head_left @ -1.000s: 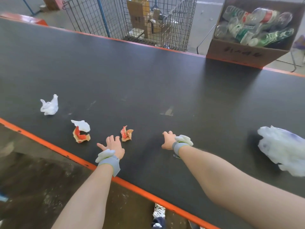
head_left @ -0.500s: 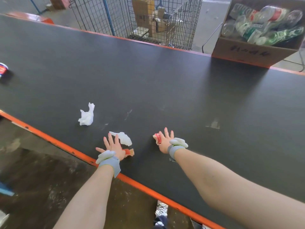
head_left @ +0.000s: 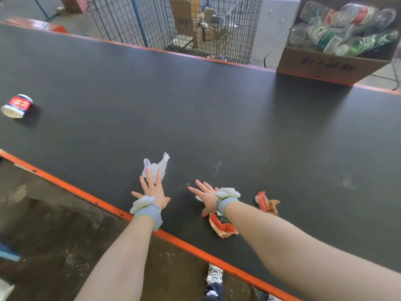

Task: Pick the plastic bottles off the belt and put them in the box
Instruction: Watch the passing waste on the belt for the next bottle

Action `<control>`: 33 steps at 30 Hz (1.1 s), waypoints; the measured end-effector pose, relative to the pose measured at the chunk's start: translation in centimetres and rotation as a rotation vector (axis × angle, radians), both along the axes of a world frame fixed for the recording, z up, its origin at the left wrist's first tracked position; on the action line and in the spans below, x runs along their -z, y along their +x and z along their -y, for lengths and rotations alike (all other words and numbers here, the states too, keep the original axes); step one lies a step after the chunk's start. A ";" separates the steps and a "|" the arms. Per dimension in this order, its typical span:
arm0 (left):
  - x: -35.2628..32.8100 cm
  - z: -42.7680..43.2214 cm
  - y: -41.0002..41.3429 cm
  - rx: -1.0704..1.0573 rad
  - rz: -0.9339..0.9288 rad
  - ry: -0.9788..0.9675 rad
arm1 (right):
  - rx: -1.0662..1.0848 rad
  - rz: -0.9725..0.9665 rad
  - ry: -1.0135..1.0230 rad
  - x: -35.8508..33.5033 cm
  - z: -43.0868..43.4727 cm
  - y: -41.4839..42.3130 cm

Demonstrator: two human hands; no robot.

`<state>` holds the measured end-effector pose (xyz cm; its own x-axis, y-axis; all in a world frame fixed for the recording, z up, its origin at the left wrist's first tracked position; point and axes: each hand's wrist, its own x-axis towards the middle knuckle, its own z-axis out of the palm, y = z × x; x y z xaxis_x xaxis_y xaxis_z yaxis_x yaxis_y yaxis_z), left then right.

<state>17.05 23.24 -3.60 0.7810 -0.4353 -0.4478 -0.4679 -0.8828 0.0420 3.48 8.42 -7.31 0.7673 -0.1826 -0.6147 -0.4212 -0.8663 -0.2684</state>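
A wide black conveyor belt (head_left: pixel 217 118) w/ orange edges is seen from above, running L to R across the view. Two bare forearms are stretched out over its near edge, each w/ a grey wristband.

The left hand (head_left: pixel 154 190) is held flat, palm down, fingers straight and spread; nothing is grasped. Its fingertips overlap the near side of a crumpled white tissue (head_left: pixel 156 167) lying on the belt; actual contact can't be told.

The right hand (head_left: pixel 206 197) is also laid out flat, fingers straight and pointing up-left, nothing gripped. A torn red-and-tan wrapper (head_left: pixel 221 227) lies just under and beside its wrist. A second crumpled red wrapper (head_left: pixel 266 203) is seen just R of that wrist.

Far L on the belt, a white cup w/ red-and-blue label (head_left: pixel 17 106) lies on its side, well apart from both hands.

The plastic bottles (head_left: pixel 342 29) are piled inside a cardboard box (head_left: pixel 325 66) at the belt's far edge, top R. No bottle is seen on the belt itself.

Behind the far edge, a wire cage cart (head_left: pixel 173 25) w/ cardboard in it is seen. A sneaker (head_left: pixel 214 275) shows on the floor below.
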 end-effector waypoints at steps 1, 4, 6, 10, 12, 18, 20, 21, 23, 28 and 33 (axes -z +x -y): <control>0.1 0.0 0.0 0.009 -0.012 0.000 | 0.039 -0.017 -0.028 0.8 0.4 -0.3; 0.4 0.6 0.0 0.052 -0.074 -0.006 | 0.209 -0.030 -0.081 2.1 2.0 -1.1; 0.4 1.4 -0.3 0.103 -0.101 -0.032 | 0.263 -0.031 -0.091 2.7 3.1 -1.2; 0.0 4.0 -1.2 0.168 -0.134 -0.140 | 0.331 0.033 -0.101 2.8 5.1 -0.8; -0.3 5.1 -1.6 0.180 -0.120 -0.191 | 0.338 0.067 -0.096 0.9 5.2 -0.9; -1.2 6.2 -1.9 0.234 -0.024 -0.242 | 0.313 0.130 -0.081 -3.3 5.6 -1.4; -1.4 6.0 -1.6 0.246 0.003 -0.260 | 0.307 0.138 -0.061 -3.8 5.6 -1.4; -1.4 5.9 -1.5 0.248 0.015 -0.268 | 0.296 0.143 -0.058 -4.0 5.7 -1.4; -1.5 5.7 -1.3 0.241 0.039 -0.268 | 0.270 0.157 -0.070 -4.3 5.7 -1.3; -1.6 5.5 -1.4 0.188 0.066 -0.178 | 0.241 0.051 -0.140 -4.0 6.0 -1.6; -1.6 5.1 -1.5 0.158 -0.011 -0.066 | 0.254 -0.039 -0.170 -4.6 6.2 -1.7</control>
<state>15.52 18.09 -2.00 0.6956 -0.5812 -0.4223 -0.5999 -0.7933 0.1037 1.76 2.20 -2.74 0.6602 -0.4682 -0.5873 -0.6372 -0.7631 -0.1079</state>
